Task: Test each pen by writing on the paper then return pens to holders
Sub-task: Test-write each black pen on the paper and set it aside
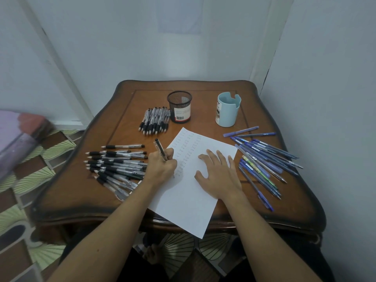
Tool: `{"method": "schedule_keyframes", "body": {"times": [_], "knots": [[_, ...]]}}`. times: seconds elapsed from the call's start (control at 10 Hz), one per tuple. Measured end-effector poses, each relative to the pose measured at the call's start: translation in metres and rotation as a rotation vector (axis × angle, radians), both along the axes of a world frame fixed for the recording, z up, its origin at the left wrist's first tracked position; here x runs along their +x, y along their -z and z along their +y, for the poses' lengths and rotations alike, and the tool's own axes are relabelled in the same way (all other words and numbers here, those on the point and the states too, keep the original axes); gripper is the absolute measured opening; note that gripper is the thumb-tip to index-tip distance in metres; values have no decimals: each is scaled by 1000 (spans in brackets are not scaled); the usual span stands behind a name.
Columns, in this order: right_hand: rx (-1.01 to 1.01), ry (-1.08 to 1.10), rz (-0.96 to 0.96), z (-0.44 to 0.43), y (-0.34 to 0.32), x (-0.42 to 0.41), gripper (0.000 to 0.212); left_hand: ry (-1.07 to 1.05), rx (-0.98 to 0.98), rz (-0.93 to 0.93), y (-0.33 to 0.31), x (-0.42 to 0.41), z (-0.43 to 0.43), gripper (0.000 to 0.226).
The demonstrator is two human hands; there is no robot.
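The left hand (162,165), at the centre of the frame, curls its fingers round a black pen (160,149) with the tip down on the left edge of the paper (183,200). Just right of it the right hand (219,176) lies flat on the sheet with fingers spread, gripping nothing. The paper sits at a slant on the wooden table (81,200) and carries columns of small written words (too small to read surely). A pile of black pens (118,163) lies at centre left and blue pens (264,159) fan out at centre right. Above the sheet, a neat row of black pens (154,121) lies beside the black mesh holder (179,106). The light blue holder (227,109) stands to its right.
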State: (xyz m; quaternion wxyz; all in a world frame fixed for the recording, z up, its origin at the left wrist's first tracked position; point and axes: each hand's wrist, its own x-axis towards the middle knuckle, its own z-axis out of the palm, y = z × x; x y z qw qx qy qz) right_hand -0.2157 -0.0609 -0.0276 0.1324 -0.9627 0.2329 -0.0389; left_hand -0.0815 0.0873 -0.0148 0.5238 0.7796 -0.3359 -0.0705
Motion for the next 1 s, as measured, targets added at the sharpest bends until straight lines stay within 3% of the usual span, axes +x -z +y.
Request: {"method": "schedule_keyframes", "body": {"times": [1.0], "knots": [[-2, 0, 5, 0, -1, 0, 69, 51, 27, 17, 0, -4, -3, 33]]}}
